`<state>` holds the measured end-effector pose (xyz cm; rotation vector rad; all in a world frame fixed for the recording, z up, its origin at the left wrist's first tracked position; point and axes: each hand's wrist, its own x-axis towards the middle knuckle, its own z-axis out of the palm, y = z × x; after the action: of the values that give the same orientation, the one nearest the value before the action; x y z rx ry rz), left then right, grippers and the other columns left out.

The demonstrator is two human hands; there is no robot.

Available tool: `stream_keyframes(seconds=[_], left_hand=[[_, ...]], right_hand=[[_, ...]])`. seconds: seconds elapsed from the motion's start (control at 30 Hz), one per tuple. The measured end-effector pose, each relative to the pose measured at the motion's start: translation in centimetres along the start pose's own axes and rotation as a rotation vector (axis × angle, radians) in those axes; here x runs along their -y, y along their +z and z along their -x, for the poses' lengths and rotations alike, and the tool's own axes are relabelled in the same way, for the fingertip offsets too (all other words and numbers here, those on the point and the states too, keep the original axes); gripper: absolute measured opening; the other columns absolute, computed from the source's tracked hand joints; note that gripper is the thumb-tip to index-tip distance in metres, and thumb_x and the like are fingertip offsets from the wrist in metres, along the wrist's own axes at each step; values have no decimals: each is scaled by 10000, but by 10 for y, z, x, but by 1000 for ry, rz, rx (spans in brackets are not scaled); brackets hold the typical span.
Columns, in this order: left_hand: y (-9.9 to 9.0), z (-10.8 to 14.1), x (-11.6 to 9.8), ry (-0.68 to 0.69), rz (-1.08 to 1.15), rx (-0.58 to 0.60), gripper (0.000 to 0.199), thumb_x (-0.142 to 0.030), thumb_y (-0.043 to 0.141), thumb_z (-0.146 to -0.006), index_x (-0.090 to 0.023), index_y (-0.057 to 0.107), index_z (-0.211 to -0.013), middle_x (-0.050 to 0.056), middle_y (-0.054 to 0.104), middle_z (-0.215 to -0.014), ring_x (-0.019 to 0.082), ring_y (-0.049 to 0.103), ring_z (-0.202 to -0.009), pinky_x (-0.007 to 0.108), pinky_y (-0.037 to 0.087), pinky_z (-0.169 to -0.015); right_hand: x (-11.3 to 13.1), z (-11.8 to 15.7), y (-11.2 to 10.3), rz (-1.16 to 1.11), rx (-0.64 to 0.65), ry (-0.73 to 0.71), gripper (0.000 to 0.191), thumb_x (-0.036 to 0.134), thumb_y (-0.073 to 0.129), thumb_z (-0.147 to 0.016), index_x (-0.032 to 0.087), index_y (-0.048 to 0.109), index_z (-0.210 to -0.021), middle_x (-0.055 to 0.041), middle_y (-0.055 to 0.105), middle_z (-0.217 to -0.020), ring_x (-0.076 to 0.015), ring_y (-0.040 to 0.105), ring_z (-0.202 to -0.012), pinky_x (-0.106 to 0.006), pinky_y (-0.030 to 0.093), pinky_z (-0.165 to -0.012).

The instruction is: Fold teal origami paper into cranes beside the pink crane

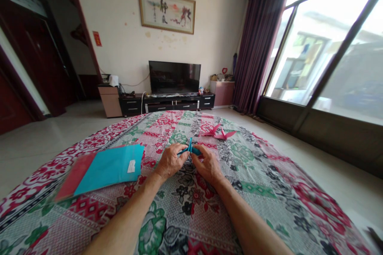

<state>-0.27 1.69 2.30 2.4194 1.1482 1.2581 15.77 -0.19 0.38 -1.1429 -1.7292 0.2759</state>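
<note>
Between my two hands is a blue folded paper crane (190,146), its thin point sticking up in the middle and a side part in each hand. My left hand (172,160) pinches its left side between thumb and fingers. On the right side, my right hand (207,162) grips it the same way. The fingers cover much of the paper. Just beyond my right hand, a pink paper crane (212,130) and another pink paper crane (225,134) lie close together on the cloth.
A patterned cloth (185,215) covers the round table. Left of my hands lie blue paper sheets (110,169) and red paper (76,177), seemingly in a clear sleeve. Past the table stand a television (175,77) and a low black cabinet (131,105). Windows are at right.
</note>
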Motion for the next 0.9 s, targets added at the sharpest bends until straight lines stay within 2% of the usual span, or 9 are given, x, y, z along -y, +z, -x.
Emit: stream_keyframes(seconds=[0.33,0.43,0.6,0.7,0.8,0.9], left_hand=[[0,2,-1,-10,-6,21,196,-273,630,-753,-179,658,-922,47,672,-878,169,613,-843,276,481,-780],[1,2,1,12,-26,32,223,-205,638,-729,-160,659,-947,56,671,-883,173,611,-847,277,482,-779],[7,2,9,55,-83,-19,165,-134,544,-784,-172,691,-849,48,679,-809,156,607,-786,269,477,-754],[9,3,13,102,-164,-82,173,-161,531,-804,-188,693,-861,46,664,-828,154,583,-805,276,464,-773],[8,5,12,138,-263,-101,170,-186,535,-811,-202,691,-875,41,626,-838,157,544,-829,274,448,-781],[6,5,7,170,-346,-74,172,-201,519,-827,-212,690,-842,38,590,-809,162,511,-831,270,436,-770]], right_hand=[[-5,-1,2,30,4,-18,249,148,517,-704,161,590,-942,-37,636,-826,-133,569,-707,-232,454,-645],[-4,-2,2,23,0,-16,255,133,504,-699,154,603,-933,-38,646,-817,-133,573,-698,-232,455,-646],[-4,-1,3,13,42,-41,277,105,485,-715,171,654,-925,-25,667,-807,-132,591,-701,-230,456,-656],[-8,-2,3,17,10,-87,272,129,474,-766,208,678,-928,-30,675,-880,-142,612,-788,-253,468,-741],[-9,-2,1,115,-11,-104,249,150,486,-793,220,683,-930,-47,673,-951,-159,612,-874,-272,453,-813],[-5,-1,-3,279,31,-81,229,164,491,-813,241,675,-925,-42,690,-925,-173,617,-877,-285,431,-830]])
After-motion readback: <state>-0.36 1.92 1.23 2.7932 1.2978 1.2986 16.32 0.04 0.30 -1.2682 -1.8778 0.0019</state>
